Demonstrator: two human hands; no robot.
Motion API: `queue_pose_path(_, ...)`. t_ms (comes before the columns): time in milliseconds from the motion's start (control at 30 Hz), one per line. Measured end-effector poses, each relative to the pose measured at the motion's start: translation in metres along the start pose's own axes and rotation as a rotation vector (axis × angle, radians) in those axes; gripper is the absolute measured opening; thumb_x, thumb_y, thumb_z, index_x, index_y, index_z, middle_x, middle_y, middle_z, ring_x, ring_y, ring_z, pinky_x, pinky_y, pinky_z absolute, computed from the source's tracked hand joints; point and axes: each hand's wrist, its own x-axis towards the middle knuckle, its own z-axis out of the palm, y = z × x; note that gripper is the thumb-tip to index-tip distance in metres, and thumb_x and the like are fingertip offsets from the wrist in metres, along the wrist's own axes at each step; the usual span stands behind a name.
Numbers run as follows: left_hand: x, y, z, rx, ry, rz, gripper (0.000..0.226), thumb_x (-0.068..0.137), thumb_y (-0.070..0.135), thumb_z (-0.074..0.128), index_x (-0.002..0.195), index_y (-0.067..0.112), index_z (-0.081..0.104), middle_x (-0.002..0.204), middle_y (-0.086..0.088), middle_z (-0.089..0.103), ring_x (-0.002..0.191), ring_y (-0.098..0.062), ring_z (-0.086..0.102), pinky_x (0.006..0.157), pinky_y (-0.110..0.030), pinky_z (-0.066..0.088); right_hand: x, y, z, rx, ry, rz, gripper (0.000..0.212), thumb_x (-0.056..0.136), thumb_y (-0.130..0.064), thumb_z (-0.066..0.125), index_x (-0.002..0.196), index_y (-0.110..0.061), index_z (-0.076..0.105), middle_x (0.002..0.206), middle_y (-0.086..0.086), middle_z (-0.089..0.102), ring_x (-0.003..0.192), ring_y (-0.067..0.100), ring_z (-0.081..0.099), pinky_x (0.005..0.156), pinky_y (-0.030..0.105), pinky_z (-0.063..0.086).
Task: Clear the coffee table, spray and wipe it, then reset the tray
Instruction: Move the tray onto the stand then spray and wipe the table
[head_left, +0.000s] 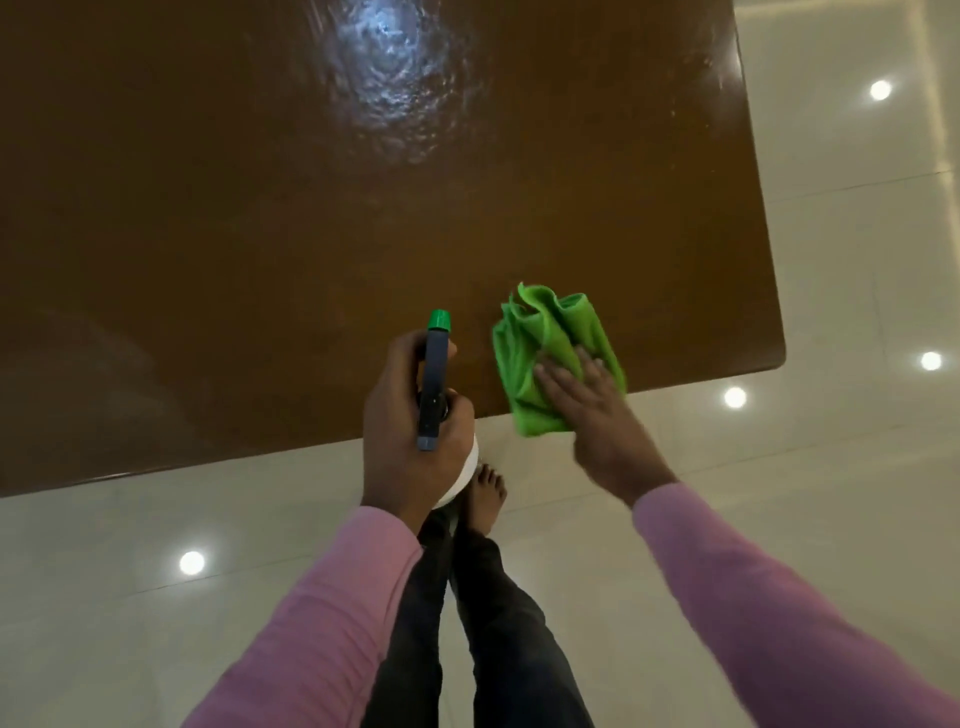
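Cloth (540, 332) is lying on the coffee table (260, 234) at its near edge, toward the right end, overhanging slightly. Right hand (597, 415) is lying flat on it. Left hand (395, 415) is holding the spray bottle (434, 384) just left of the cloth, over the same edge.

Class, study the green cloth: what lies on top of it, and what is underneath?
The right hand rests flat on the green cloth. Beneath it is the brown coffee table, near its front edge; the patch it covers is hidden.

Right hand (587, 410) presses green cloth (545, 358) on table (234, 234) (left hand (410, 415) grips sprayer (434, 384)).
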Motion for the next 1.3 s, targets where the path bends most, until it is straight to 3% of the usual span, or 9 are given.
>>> queue_pose_path(133,-0.014,-0.018,-0.027,0.044,0.033,-0.019,0.040,0.079,0.000,0.058,0.111,0.021,0.047,0.097,-0.010,0.059,0.082,-0.007,0.056,0.074,-0.005,0.045,-0.025,0.069,-0.036,0.026,0.076,0.448,0.093,0.070,0.019,0.040,0.152,-0.021,0.019,0.159,-0.004,0.009,0.147,0.031,-0.001,0.117,0.057,0.009)
queue_pose_path(300,-0.027,-0.039,-0.057,0.009,0.087,-0.052,0.037,0.076,0.008,0.055,0.111,0.019,0.049,0.096,-0.001,0.059,0.083,-0.001,0.056,0.075,-0.007,0.046,0.034,-0.016,-0.014,0.099,0.211,0.740,0.082,0.079,0.011,0.043,0.152,-0.009,0.012,0.161,0.006,0.001,0.144,0.044,-0.003,0.117,0.050,0.000)
queue_pose_path(533,-0.033,-0.051,-0.126,-0.037,0.092,-0.071,0.037,0.074,0.002,0.056,0.107,0.017,0.053,0.091,-0.003,0.060,0.086,-0.018,0.057,0.072,-0.011,0.046,0.033,-0.147,0.059,-0.043,-0.023,-0.033,0.092,0.075,0.014,0.044,0.150,-0.022,0.005,0.157,-0.006,-0.001,0.145,0.033,-0.010,0.117,0.048,-0.002)
queue_pose_path(667,-0.040,-0.074,-0.194,-0.011,0.096,-0.097,0.038,0.077,-0.002,0.058,0.109,0.017,0.054,0.093,0.000,0.062,0.086,-0.010,0.058,0.073,-0.005,0.044,0.026,-0.095,0.029,-0.047,0.000,0.338,0.099,0.066,0.019,0.044,0.151,-0.019,0.012,0.159,0.001,0.007,0.146,0.034,0.005,0.115,0.058,0.018)
queue_pose_path(833,-0.046,-0.107,-0.281,0.005,0.136,-0.129,0.036,0.076,0.004,0.059,0.111,0.010,0.057,0.093,-0.006,0.065,0.081,0.001,0.058,0.072,-0.001,0.041,0.097,-0.206,0.057,0.062,0.200,0.785,0.082,0.077,0.007,0.045,0.151,-0.004,0.012,0.160,0.013,0.002,0.144,0.044,0.004,0.117,0.050,0.005)
queue_pose_path(1033,-0.043,-0.119,-0.370,-0.033,0.183,-0.135,0.035,0.071,0.009,0.055,0.098,0.031,0.054,0.091,0.012,0.061,0.079,-0.004,0.060,0.067,-0.005,0.044,0.134,-0.445,0.165,0.111,0.047,0.155,0.078,0.084,0.008,0.037,0.151,-0.019,0.010,0.157,-0.006,-0.005,0.143,0.029,-0.019,0.118,0.044,-0.008)
queue_pose_path(1133,-0.040,-0.124,-0.407,-0.017,0.175,-0.099,0.036,0.072,0.008,0.056,0.097,0.033,0.053,0.093,0.014,0.060,0.081,-0.011,0.059,0.066,-0.006,0.044,0.126,-0.431,0.161,0.016,-0.088,-0.101,0.075,0.079,0.000,0.023,0.151,-0.019,0.018,0.156,-0.008,0.004,0.144,0.030,-0.007,0.117,0.046,-0.003)
queue_pose_path(1200,-0.039,-0.132,-0.428,-0.019,0.158,-0.108,0.036,0.072,0.009,0.056,0.099,0.032,0.054,0.095,0.015,0.060,0.083,-0.012,0.058,0.069,-0.004,0.043,0.117,-0.383,0.141,-0.036,-0.047,-0.013,0.080,0.074,0.007,0.030,0.150,-0.017,0.021,0.156,-0.002,0.011,0.144,0.029,0.001,0.117,0.052,0.006)
queue_pose_path(1300,-0.034,-0.145,-0.446,-0.047,0.134,-0.116,0.037,0.074,0.010,0.057,0.099,0.036,0.053,0.094,0.011,0.061,0.084,-0.016,0.059,0.073,-0.004,0.044,0.122,-0.325,0.103,0.019,0.090,0.486,0.088,0.072,0.014,0.040,0.152,-0.010,0.013,0.160,0.007,0.004,0.146,0.036,0.002,0.118,0.052,0.005)
